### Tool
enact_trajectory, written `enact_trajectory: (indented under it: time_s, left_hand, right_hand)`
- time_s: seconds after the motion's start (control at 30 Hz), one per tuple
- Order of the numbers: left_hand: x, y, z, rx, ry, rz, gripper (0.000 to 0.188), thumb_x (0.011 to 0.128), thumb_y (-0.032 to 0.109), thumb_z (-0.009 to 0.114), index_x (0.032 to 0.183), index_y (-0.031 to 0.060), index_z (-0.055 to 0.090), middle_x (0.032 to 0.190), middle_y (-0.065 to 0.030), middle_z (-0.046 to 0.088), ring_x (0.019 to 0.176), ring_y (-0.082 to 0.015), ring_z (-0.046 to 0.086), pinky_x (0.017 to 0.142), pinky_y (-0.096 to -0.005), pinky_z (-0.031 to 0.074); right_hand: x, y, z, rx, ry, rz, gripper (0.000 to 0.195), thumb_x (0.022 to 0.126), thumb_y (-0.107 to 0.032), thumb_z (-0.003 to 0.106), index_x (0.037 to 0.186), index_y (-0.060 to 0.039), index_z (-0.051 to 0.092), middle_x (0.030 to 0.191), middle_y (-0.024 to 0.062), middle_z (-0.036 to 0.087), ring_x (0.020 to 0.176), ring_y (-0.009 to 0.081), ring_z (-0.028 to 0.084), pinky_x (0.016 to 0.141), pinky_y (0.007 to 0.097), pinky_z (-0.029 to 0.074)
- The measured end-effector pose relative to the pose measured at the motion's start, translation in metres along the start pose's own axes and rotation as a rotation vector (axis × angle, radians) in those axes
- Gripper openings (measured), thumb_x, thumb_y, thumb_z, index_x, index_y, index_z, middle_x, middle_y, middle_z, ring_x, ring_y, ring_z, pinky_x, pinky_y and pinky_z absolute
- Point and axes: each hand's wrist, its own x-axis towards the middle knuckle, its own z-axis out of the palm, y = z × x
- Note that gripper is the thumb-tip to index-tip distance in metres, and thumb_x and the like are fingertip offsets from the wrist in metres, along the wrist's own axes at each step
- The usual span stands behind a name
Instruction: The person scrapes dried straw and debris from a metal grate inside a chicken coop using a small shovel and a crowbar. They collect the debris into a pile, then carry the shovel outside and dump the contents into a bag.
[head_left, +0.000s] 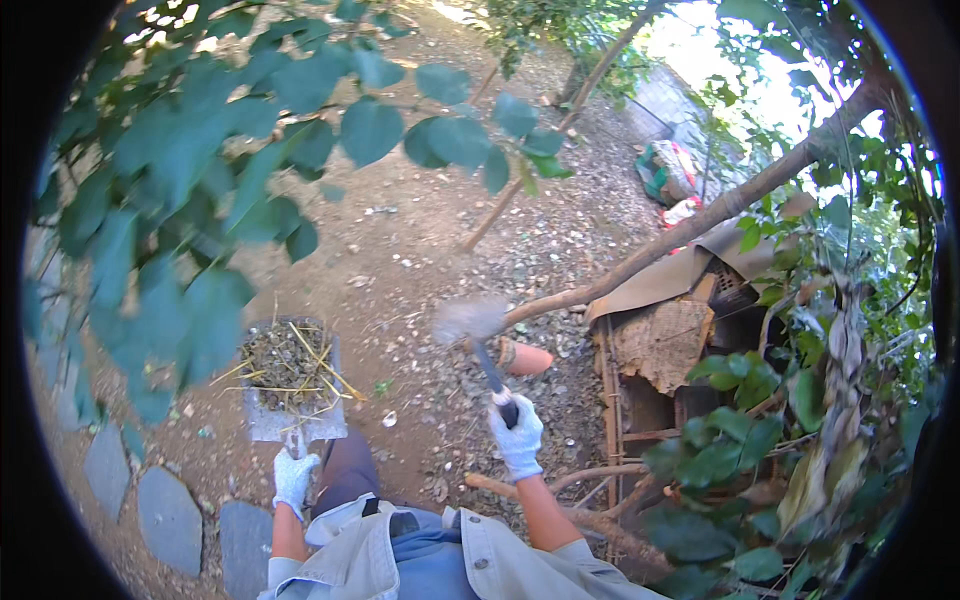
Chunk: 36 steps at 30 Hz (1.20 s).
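My left hand (293, 478), in a white knit glove, grips the short handle of a grey metal dustpan (296, 424). Dirt and yellow straw (289, 367) are heaped in the pan, with some stalks poking over its sides. In my right hand (519, 439), also gloved, is a short-handled tool (487, 367) with a black grip. Its pale, wide head is blurred, so whether it is a brush or something else cannot be told. The head is over littered ground, near a terracotta piece (527, 358) lying beside a tree limb.
A thick slanting limb (645, 266) crosses at right, above a ramshackle wooden shelter (660, 337). Cut branches (592, 510) lie by my right forearm. Leaves (187, 150) hang close at upper left. Stone slabs (169, 520) line the lower left. Sacks (670, 174) rest farther back.
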Motion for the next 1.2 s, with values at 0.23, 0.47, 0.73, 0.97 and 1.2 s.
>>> enact_trajectory:
  time_s: [0.23, 0.47, 0.73, 0.97, 1.2]
  left_hand:
    - [0.129, 0.119, 0.108, -0.064, -0.124, -0.121, 0.02, 0.075, 0.011, 0.076, 0.088, 0.0069, 0.061, 0.067, -0.0019, 0.059, 0.047, -0.0137, 0.053, 0.045, -0.0337, 0.044]
    - [0.256, 0.207, 0.185, -0.101, -0.194, -0.098, 0.024, 0.075, 0.01, 0.077, 0.091, 0.0017, 0.06, 0.068, -0.0064, 0.062, 0.047, -0.0174, 0.058, 0.043, -0.0359, 0.048]
    - [0.39, 0.32, 0.256, -0.012, -0.312, -0.022, 0.022, 0.075, 0.008, 0.075, 0.09, 0.0065, 0.06, 0.066, -0.0036, 0.057, 0.048, -0.0179, 0.057, 0.044, -0.0348, 0.048]
    - [0.481, 0.421, 0.395, 0.039, -0.311, -0.038, 0.021, 0.075, 0.008, 0.075, 0.089, 0.0068, 0.06, 0.067, -0.0032, 0.058, 0.049, -0.0173, 0.056, 0.045, -0.0345, 0.048]
    - [0.562, 0.513, 0.46, -0.033, -0.149, -0.066, 0.02, 0.075, 0.007, 0.075, 0.088, 0.0071, 0.061, 0.068, -0.0027, 0.058, 0.051, -0.0166, 0.056, 0.047, -0.0341, 0.047]
  right_hand:
    - [0.228, -0.036, 0.044, -0.195, -0.08, -0.397, 0.04, 0.072, -0.016, 0.088, 0.108, -0.0071, 0.072, 0.088, 0.011, 0.074, 0.074, 0.0294, 0.072, 0.068, 0.0387, 0.057]
    - [0.382, -0.064, 0.122, 0.259, -0.54, -0.198, 0.046, 0.079, -0.031, 0.085, 0.115, -0.0062, 0.07, 0.094, 0.0141, 0.072, 0.082, 0.0358, 0.071, 0.072, 0.0405, 0.057]
    - [0.468, 0.03, 0.33, 0.836, -0.83, -0.406, 0.059, 0.091, -0.022, 0.075, 0.143, -0.004, 0.053, 0.14, 0.0171, 0.059, 0.124, 0.0318, 0.059, 0.109, 0.0419, 0.046]
    - [0.576, 0.004, 0.367, 0.761, -0.85, -0.623, 0.058, 0.086, -0.024, 0.077, 0.137, -0.0031, 0.06, 0.133, 0.019, 0.064, 0.121, 0.0338, 0.063, 0.107, 0.0423, 0.048]
    - [0.675, 0.031, 0.399, 0.857, -1.279, -0.723, 0.045, 0.073, -0.035, 0.078, 0.108, -0.0085, 0.07, 0.092, 0.019, 0.07, 0.08, 0.0434, 0.066, 0.079, 0.0481, 0.054]
